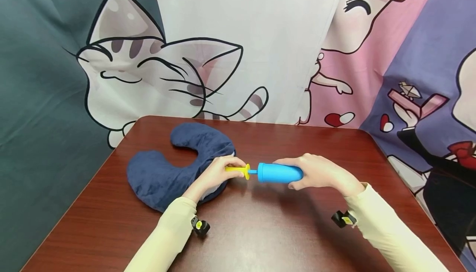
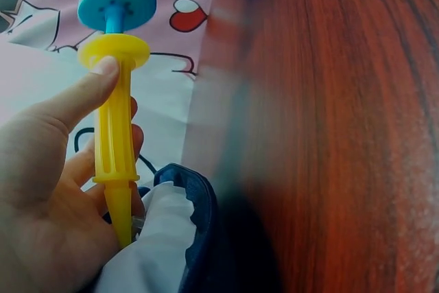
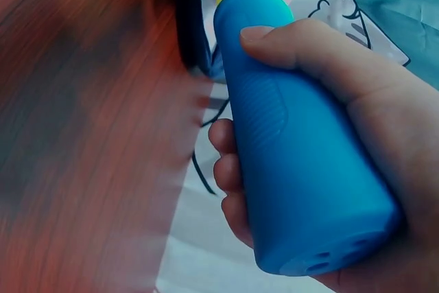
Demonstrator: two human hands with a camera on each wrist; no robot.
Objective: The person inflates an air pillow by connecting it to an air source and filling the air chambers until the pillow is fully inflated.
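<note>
A hand air pump with a blue barrel [image 1: 279,173] and a yellow nozzle end [image 2: 113,128] is held level above the table by both hands. My left hand [image 1: 215,175] grips the yellow part, thumb along its flange. Around the blue barrel wrap the fingers and thumb of my right hand [image 1: 321,170]. A thin blue rod [image 1: 253,172] shows between the two parts. The navy U-shaped neck pillow [image 1: 152,177] lies under and beside my left hand. Its white inner lining [image 2: 161,231] shows at an opening near the yellow tip; whether the tip sits in a valve cannot be told.
The reddish-brown wooden table [image 1: 256,230] extends around the pillow and hands. Behind it hangs a cloth backdrop [image 1: 282,36] with cartoon cats. A small camera is strapped at each wrist.
</note>
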